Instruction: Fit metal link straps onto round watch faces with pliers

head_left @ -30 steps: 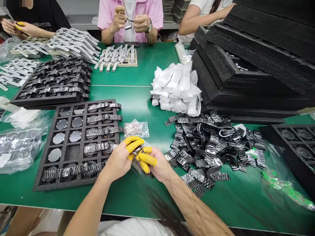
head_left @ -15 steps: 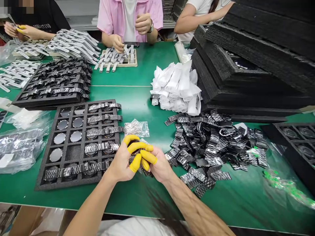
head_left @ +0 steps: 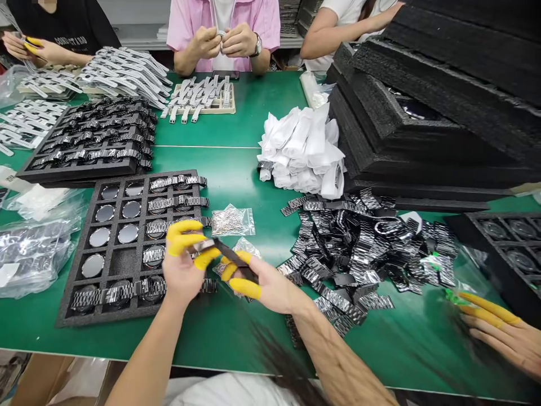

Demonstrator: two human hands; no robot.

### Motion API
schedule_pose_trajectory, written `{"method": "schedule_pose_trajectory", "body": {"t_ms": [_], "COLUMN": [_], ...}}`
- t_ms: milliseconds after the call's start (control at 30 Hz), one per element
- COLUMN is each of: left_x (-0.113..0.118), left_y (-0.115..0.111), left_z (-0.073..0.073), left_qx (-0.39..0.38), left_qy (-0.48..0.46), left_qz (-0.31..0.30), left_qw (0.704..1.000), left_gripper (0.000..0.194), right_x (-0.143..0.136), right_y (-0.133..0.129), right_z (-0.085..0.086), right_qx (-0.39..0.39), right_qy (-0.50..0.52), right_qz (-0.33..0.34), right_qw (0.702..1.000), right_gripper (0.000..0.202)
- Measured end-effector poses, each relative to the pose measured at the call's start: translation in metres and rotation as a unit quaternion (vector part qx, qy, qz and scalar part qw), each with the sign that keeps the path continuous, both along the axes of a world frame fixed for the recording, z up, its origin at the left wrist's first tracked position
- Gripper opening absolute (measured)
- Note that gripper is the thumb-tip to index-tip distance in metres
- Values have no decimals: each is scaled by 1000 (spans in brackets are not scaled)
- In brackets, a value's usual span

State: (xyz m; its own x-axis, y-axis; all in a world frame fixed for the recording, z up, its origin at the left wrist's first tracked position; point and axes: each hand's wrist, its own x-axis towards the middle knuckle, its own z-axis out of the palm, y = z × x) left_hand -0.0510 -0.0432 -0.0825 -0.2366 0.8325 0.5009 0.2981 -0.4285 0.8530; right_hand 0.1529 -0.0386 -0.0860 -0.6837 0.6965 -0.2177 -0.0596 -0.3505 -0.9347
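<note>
My left hand (head_left: 183, 265), in yellow finger covers, grips the left end of a black watch with its band (head_left: 228, 251). Around the band's right end are the fingers of my right hand (head_left: 257, 282). Both hands hold it just right of a black foam tray (head_left: 67, 299), where round watch faces and watches with black metal bands sit in compartments; one compartment (head_left: 125, 263) has nothing in it. Small metal pins fill a clear bag (head_left: 231, 221) beyond my hands. To the right lies a heap of black metal bands (head_left: 355, 248).
White wrapped bundles (head_left: 302, 149) lie beside tall stacked black foam trays (head_left: 380, 135). A filled tray (head_left: 93, 138) stands at the back left. Another person's hand (head_left: 499, 327) reaches in at the right near green pieces. People sit across the green table (head_left: 203, 135).
My hands have moved apart and left, stretching the watch band between them. Another person's hand has entered at the right. The person in pink has raised both hands together.
</note>
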Motion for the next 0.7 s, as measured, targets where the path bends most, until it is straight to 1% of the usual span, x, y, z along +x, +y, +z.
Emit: {"method": "schedule_pose_trajectory", "body": {"t_ms": [67,100,133,167,200,233,300,367,400,467,500,533,600,633,700], "left_x": [-1,-1,-1,0,2,5,13,23,27,32,32,30,23,19,12], "left_y": [3,4,4,3,2,-1,-6,-11,-13,-13,-11,-9,-3,1,5], "left_z": [4,6,7,7,6,4,0,-3,-3,-1,1,4,10,12,16], "left_qx": [3,-1,-7,-16,-28,-43,-76,-146,-193,-288,-323,-339,-345,-342,-330], "left_qy": [-103,-131,-129,-105,-70,-33,21,37,24,-60,-124,-192,-302,-340,-391], "left_qz": [56,64,48,17,-25,-73,-158,-209,-217,-193,-166,-135,-82,-63,-36], "left_qw": [993,989,990,994,997,996,984,966,957,936,923,911,885,874,858], "left_gripper": [24,25,25,24,24,23,19,18,19,26,33,41,56,60,62], "right_x": [3,4,5,5,6,6,7,7,6,7,8,11,18,22,30], "right_y": [1,2,2,3,4,6,8,10,10,11,11,12,14,16,19], "right_z": [0,0,-1,-2,-3,-4,-7,-10,-11,-13,-15,-16,-22,-24,-30], "right_qx": [32,36,30,17,1,-13,-26,-25,-25,-19,-6,19,108,161,253], "right_qy": [-72,-93,-104,-104,-94,-76,-37,-12,-6,-2,-9,-31,-123,-186,-297], "right_qz": [50,61,58,39,2,-47,-156,-240,-266,-283,-282,-274,-238,-206,-132], "right_qw": [996,993,992,994,996,996,987,970,964,959,959,961,957,947,911], "right_gripper": [20,19,18,17,19,25,38,45,47,47,47,44,35,29,22]}}
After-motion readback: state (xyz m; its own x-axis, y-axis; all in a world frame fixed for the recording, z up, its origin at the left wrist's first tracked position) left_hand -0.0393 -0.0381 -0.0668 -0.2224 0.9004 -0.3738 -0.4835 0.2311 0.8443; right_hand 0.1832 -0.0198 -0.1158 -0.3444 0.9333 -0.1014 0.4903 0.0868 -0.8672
